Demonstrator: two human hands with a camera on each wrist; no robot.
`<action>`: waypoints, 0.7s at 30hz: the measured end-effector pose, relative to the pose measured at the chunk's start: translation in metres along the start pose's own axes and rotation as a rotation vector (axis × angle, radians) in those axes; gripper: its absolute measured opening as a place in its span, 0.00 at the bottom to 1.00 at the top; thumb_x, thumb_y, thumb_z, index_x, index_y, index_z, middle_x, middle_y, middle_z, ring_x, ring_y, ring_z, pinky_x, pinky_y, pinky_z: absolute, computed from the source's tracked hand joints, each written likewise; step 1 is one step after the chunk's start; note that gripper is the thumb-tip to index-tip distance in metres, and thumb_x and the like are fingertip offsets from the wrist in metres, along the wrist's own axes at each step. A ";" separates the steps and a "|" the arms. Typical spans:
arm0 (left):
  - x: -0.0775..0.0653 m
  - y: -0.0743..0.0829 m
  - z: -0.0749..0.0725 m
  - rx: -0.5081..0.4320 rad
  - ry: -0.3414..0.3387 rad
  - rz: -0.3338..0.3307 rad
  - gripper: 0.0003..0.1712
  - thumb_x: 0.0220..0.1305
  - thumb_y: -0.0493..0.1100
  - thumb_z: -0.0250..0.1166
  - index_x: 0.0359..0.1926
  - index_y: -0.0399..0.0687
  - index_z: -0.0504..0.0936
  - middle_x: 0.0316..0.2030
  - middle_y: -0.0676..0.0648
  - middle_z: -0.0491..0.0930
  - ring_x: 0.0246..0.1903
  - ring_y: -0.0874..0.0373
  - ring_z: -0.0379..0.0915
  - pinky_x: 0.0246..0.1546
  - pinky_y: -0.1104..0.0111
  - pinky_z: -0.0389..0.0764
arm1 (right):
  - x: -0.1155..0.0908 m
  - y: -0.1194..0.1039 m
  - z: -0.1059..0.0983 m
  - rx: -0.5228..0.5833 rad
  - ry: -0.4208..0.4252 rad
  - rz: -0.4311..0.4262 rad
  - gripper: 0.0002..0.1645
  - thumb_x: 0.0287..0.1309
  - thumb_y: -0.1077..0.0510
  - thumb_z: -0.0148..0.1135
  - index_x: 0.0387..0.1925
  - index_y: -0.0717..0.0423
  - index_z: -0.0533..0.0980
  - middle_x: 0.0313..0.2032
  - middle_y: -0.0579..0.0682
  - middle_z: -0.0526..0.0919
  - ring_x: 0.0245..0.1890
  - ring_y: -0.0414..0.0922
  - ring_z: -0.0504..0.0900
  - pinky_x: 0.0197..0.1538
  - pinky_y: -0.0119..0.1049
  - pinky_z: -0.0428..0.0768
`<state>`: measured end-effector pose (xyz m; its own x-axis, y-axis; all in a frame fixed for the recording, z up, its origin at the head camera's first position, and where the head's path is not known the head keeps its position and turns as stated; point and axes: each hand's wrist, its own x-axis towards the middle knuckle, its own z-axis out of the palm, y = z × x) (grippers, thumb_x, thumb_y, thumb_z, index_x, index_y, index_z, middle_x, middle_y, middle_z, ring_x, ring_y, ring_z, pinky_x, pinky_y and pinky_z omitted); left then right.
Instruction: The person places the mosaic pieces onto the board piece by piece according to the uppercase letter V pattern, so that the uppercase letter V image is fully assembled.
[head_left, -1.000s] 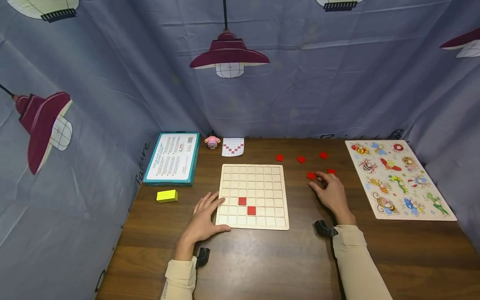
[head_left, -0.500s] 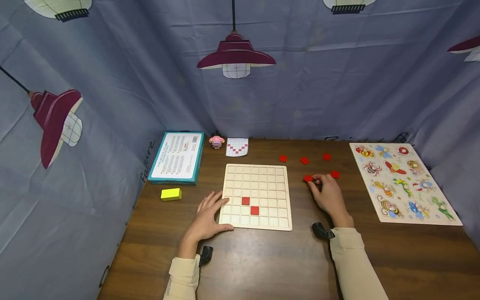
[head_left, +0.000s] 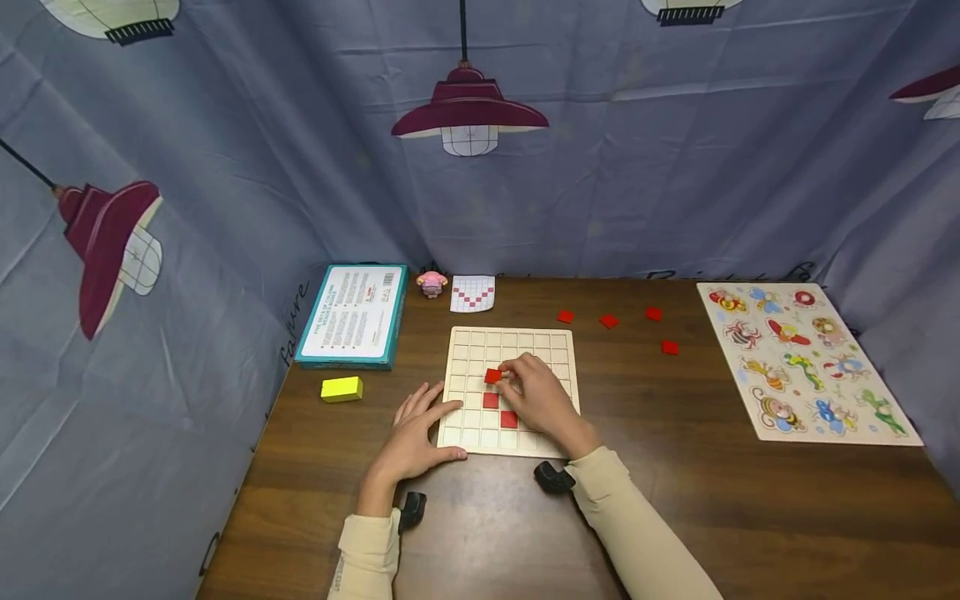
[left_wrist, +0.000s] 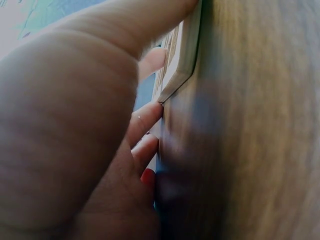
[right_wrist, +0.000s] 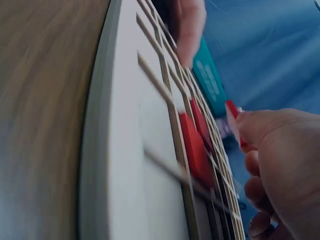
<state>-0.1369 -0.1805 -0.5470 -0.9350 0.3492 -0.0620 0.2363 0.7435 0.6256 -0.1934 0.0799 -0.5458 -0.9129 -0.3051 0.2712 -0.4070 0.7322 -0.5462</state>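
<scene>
hands 2 (left hand point(head_left: 411, 444) 1, right hand point(head_left: 545, 402) 1) | tiles point(head_left: 670, 347) 7 (table point(head_left: 487, 533) 4, grid point(head_left: 460, 352) 2, right hand 1) | grid 1 | table 1 | card point(head_left: 472, 294) 1 | box point(head_left: 352, 315) 1 | yellow block point(head_left: 342, 389) 1 | figure point(head_left: 431, 284) 1 | picture board point(head_left: 813, 435) 1 | its pictures point(head_left: 787, 332) 12 | wrist cameras point(head_left: 553, 477) 2 | sleeves point(head_left: 633, 523) 2 | printed lamps point(head_left: 470, 112) 5

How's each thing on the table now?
Grid board: flat, two red tiles in it.
Left hand: touching the grid board.
Pinched tile: off the board.
Right hand: pinching that tile.
Loose tiles: four, lying on the table.
Teal box: flat, looks closed.
Yellow block: untouched.
Pattern card: untouched.
Pink figurine: upright.
Picture board: flat.
</scene>
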 end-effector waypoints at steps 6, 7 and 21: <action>0.000 0.000 -0.002 0.014 -0.009 0.005 0.45 0.49 0.62 0.80 0.68 0.60 0.77 0.79 0.46 0.57 0.81 0.42 0.42 0.78 0.39 0.45 | 0.012 -0.022 0.021 -0.076 -0.062 0.006 0.13 0.64 0.52 0.69 0.45 0.55 0.83 0.33 0.46 0.77 0.35 0.44 0.73 0.43 0.40 0.75; -0.001 0.000 -0.003 0.017 -0.010 0.001 0.45 0.49 0.62 0.80 0.68 0.61 0.77 0.79 0.46 0.57 0.81 0.43 0.42 0.78 0.39 0.45 | 0.013 -0.024 0.023 -0.100 -0.068 0.004 0.13 0.64 0.52 0.69 0.45 0.54 0.83 0.33 0.46 0.77 0.35 0.44 0.74 0.43 0.40 0.76; -0.003 -0.001 0.001 0.011 -0.025 0.004 0.46 0.49 0.63 0.79 0.69 0.62 0.76 0.79 0.47 0.57 0.81 0.43 0.41 0.79 0.41 0.43 | 0.016 -0.035 0.019 -0.209 -0.153 0.022 0.12 0.65 0.51 0.68 0.45 0.51 0.84 0.35 0.45 0.82 0.36 0.44 0.76 0.46 0.44 0.77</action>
<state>-0.1343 -0.1814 -0.5481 -0.9273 0.3659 -0.0788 0.2429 0.7484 0.6172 -0.1944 0.0378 -0.5368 -0.9220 -0.3647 0.1299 -0.3863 0.8445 -0.3709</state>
